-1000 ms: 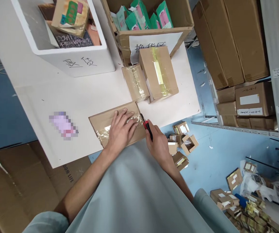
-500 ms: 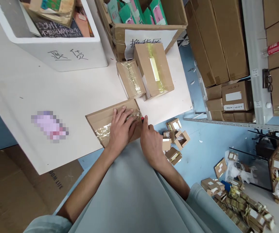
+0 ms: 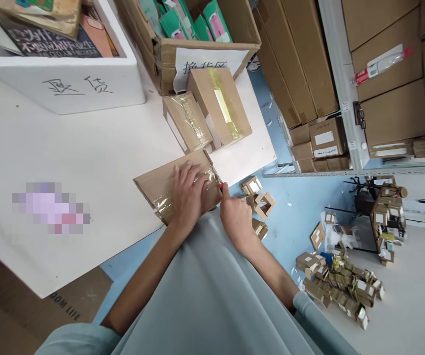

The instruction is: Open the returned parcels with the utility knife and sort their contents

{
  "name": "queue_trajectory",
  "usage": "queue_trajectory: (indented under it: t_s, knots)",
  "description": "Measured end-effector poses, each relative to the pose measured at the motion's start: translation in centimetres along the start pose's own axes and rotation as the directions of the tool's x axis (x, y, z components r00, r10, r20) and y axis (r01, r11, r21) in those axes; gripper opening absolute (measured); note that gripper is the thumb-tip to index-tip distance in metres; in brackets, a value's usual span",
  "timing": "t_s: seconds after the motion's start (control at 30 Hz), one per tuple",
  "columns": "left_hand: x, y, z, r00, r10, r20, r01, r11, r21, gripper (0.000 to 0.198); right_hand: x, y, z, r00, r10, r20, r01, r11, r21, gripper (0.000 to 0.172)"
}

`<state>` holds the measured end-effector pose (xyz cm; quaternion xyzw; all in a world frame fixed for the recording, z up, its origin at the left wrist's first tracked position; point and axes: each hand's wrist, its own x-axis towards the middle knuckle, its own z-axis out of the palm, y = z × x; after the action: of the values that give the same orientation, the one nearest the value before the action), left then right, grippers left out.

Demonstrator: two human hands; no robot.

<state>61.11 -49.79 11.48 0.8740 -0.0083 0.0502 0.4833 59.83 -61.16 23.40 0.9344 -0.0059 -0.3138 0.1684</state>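
A flat cardboard box (image 3: 160, 180) with clear tape along it lies at the table's front edge, close against my body. My left hand (image 3: 188, 195) rests flat on its top, fingers spread over the cardboard and tape. At the box's right end, my right hand (image 3: 236, 217) is closed around a small red and black box cutter (image 3: 221, 187). My index finger stretches along it, and its tip is at the taped edge. Most of the cutter is hidden inside my fingers.
Behind stand two taped cartons (image 3: 220, 106), an open carton (image 3: 205, 47) of green packets and a white foam bin (image 3: 97, 86) of books. A blurred-out item (image 3: 50, 207) lies left on the white table (image 3: 97, 148). Small boxes (image 3: 264, 204) lie on the floor at right.
My view has shifted, so the background has slid left. My right hand and the cutter remain at the box's right end, slightly lower along the edge. My left hand still presses the box.
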Motion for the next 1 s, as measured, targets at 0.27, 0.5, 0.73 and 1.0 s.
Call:
queue_trajectory:
  t_s: [0.27, 0.5, 0.73, 1.0]
  knots:
    - [0.0, 0.3, -0.1, 0.996, 0.069, 0.058, -0.068, 0.997, -0.024, 0.027, -1.9, 0.0, -0.2, 0.999, 0.049, 0.012, -0.049, 0.999, 0.009, 0.066]
    - [0.0, 0.0, -0.2, 0.994, 0.071, 0.084, -0.068, 0.997, -0.042, 0.031, 0.1, -1.4, -1.2, 0.999, 0.041, -0.036, -0.04, 0.998, 0.04, 0.066]
    - [-0.1, -0.7, 0.9, 0.991, 0.133, 0.003, -0.133, 0.99, -0.051, 0.026, -1.5, -0.2, 1.3, 0.991, 0.133, 0.024, -0.133, 0.991, 0.015, 0.062]
    - [-0.1, -1.1, 0.5, 0.989, 0.15, 0.007, -0.15, 0.989, -0.017, 0.022, -3.9, 1.2, 0.9, 0.988, 0.131, 0.085, -0.136, 0.989, 0.057, 0.059]
